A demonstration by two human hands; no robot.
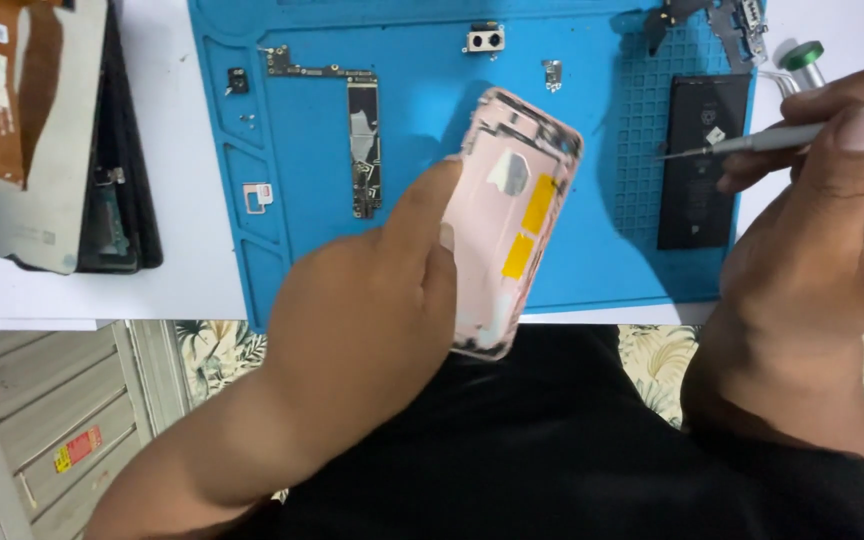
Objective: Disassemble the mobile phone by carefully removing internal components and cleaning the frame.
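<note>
The phone shell [512, 215] looks like pink metal with a soft matt shine, and it carries yellow tape strips. The mat [432, 250] under it seems blue rubber, matt, partly ribbed in a grid. The battery [700, 170] has a black, slightly glossy skin. The screwdriver [752, 142] is smooth grey metal.

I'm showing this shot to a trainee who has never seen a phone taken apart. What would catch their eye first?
First, the pink phone housing, gutted and bearing yellow tape strips, held tilted in the left hand over the blue work mat. Next, the right hand at the right edge grips a thin grey tool whose tip points over the black battery. A long logic board lies on the mat behind the left thumb.
</note>
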